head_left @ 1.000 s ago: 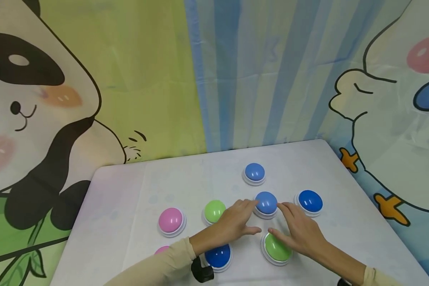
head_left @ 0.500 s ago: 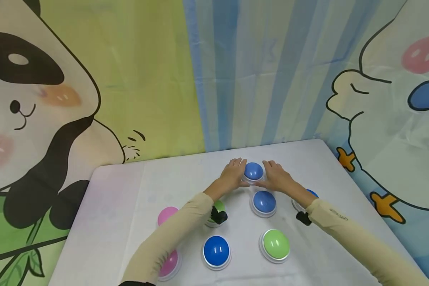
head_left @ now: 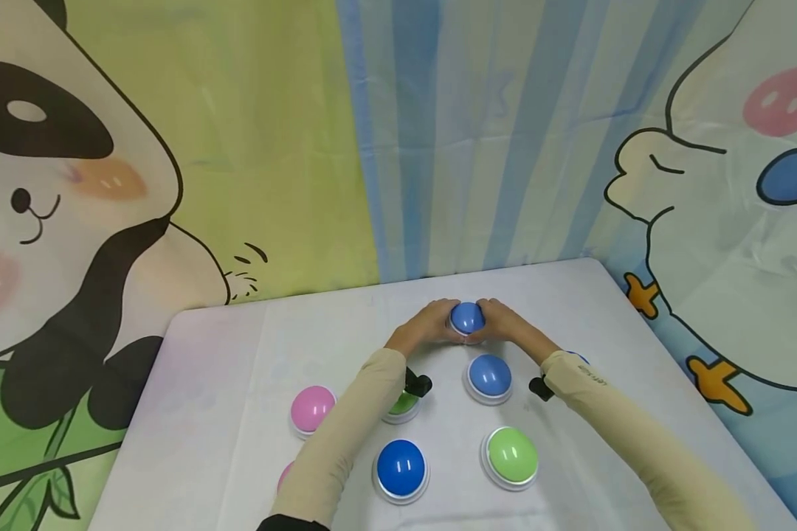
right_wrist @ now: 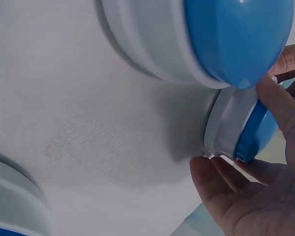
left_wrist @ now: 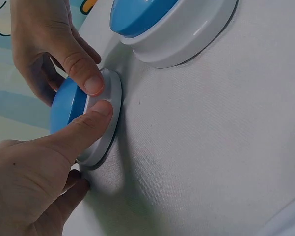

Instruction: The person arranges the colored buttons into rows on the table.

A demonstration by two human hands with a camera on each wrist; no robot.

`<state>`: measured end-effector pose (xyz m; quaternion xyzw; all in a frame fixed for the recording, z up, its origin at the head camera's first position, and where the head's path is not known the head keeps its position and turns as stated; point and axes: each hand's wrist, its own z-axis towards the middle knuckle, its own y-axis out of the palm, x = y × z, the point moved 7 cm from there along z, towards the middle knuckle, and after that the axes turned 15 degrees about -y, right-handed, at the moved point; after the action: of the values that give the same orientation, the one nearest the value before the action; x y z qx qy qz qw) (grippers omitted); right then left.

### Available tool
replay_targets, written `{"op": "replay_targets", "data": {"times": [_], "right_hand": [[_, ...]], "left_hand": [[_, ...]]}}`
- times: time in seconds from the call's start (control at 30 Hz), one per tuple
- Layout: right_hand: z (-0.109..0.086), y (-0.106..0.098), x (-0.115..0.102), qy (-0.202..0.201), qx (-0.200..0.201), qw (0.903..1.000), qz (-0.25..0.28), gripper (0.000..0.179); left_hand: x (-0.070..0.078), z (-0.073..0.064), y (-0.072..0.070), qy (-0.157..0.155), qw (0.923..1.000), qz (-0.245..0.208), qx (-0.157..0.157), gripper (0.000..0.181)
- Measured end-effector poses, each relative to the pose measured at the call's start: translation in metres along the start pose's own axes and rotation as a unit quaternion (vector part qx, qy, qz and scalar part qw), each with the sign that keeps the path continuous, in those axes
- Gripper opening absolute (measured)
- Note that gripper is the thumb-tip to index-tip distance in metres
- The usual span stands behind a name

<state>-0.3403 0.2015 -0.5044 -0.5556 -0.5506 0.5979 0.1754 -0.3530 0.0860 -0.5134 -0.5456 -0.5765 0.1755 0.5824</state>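
At the far side of the table, a light-blue dome push button (head_left: 468, 317) on a white round base sits between my two hands. My left hand (head_left: 430, 322) grips its left side and my right hand (head_left: 503, 322) its right side. In the left wrist view, both thumbs lie against the near side of the white base (left_wrist: 114, 96), their tips close together. The right wrist view shows the right fingers (right_wrist: 211, 179) curled about the base's side. Just nearer stands a second light-blue button (head_left: 490, 375), touched by neither hand.
A green button (head_left: 513, 454) and a dark-blue button (head_left: 401, 468) stand nearer on the white table (head_left: 226, 413). Pink buttons (head_left: 312, 408) are at the left, one mostly behind the left sleeve. Another green button (head_left: 404, 404) and a blue one (head_left: 578, 357) are partly hidden by the arms.
Both hands have moved from the nearer light-blue button forward to the far one, then closed in on its sides. The buttons seem to stay in their places.
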Motion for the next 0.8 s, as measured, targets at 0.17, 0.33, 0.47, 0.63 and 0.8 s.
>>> {"op": "replay_targets", "data": {"times": [0.17, 0.33, 0.47, 0.63, 0.8], "right_hand": [[0.000, -0.001, 0.002, 0.001, 0.005, 1.0000, 0.009, 0.094], [-0.001, 0.000, 0.007, 0.001, 0.012, 0.9998, 0.016, 0.095], [-0.002, 0.002, 0.009, -0.001, 0.019, 0.9995, 0.026, 0.095], [-0.003, 0.001, 0.008, -0.014, 0.025, 0.9993, 0.025, 0.093], [-0.005, -0.002, 0.007, -0.025, 0.033, 0.9989, 0.023, 0.094]], "left_hand": [[-0.002, 0.002, 0.000, -0.002, 1.0000, -0.005, 0.001, 0.076], [-0.002, 0.000, 0.000, 0.003, 0.9999, -0.010, -0.001, 0.075], [-0.003, -0.001, 0.000, 0.005, 0.9999, -0.009, -0.006, 0.076], [-0.007, -0.001, 0.001, 0.007, 0.9994, -0.031, -0.014, 0.079], [-0.012, -0.001, 0.002, 0.003, 0.9981, -0.059, -0.018, 0.081]]}}
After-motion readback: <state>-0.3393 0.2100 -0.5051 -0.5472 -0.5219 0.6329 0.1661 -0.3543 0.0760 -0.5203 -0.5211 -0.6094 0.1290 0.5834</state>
